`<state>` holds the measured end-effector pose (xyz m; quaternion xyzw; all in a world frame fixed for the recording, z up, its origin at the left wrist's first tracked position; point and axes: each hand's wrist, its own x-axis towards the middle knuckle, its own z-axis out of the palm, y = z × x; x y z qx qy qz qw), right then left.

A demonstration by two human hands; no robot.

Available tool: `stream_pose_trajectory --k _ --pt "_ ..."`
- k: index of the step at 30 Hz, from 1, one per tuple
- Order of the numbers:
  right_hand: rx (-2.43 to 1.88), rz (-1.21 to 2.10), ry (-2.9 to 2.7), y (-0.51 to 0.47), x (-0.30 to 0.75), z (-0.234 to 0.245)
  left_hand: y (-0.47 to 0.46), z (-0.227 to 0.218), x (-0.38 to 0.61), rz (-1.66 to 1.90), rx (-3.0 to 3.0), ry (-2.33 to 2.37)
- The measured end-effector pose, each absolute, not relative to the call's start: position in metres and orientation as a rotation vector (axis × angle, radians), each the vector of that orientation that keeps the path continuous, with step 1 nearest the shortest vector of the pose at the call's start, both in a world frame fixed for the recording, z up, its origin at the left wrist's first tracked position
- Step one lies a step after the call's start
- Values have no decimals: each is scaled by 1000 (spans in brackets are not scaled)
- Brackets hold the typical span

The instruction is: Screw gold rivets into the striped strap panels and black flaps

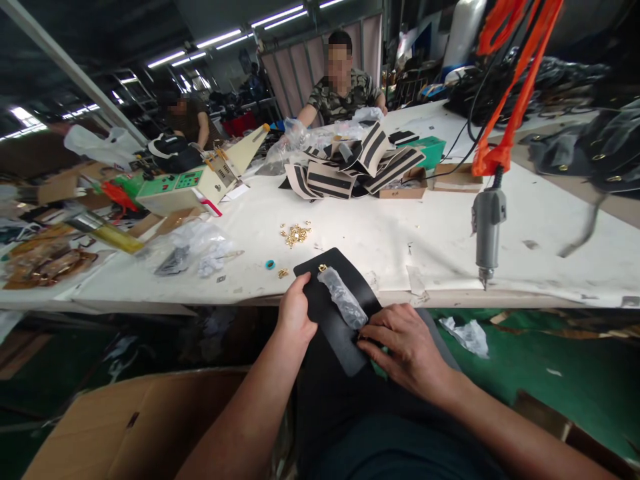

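Note:
A flat black leather-like panel (327, 337) with rounded corners is tilted over the table's front edge. My left hand (295, 310) grips its left side, thumb on top and fingers underneath. Along the panel lies a strip wrapped in clear plastic (344, 300), with a gold metal fitting (323, 267) at its upper end. At the strip's lower end, my right hand (400, 340) is closed, thumb and index finger pinching there; the exact grip spot is partly hidden. Beyond the panel, small gold fittings (297, 235) lie in a pile, and a small blue ring-shaped item (270, 265) sits nearby.
A grey electric screwdriver (489, 230) hangs at right on an orange cord. Striped panels (350, 175) are heaped mid-table beside cardboard boxes (457, 179). A green-fronted machine (185, 187) and plastic bags (190, 243) stand left. A co-worker (345, 87) sits opposite. Below left is a carton (145, 420).

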<state>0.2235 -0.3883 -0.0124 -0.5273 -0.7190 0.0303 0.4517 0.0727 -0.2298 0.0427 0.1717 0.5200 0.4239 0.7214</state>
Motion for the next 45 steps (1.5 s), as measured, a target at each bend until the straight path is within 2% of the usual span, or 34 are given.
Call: stream_pose_trajectory --k 16,22,29,40,45 --pt "-1435 107 -1840 -375 228 -44 -224 5 77 849 416 984" --pt "-1465 231 -1758 -365 235 -60 -263 -14 64 800 630 868" --pt "-1446 368 -1745 -362 234 -68 -312 -48 48 549 727 1027" --pt "-1524 694 -1407 -368 232 -67 -314 -41 65 718 841 1075" --pt "-1479 580 -1490 -366 228 -66 -316 -41 66 752 905 1090"
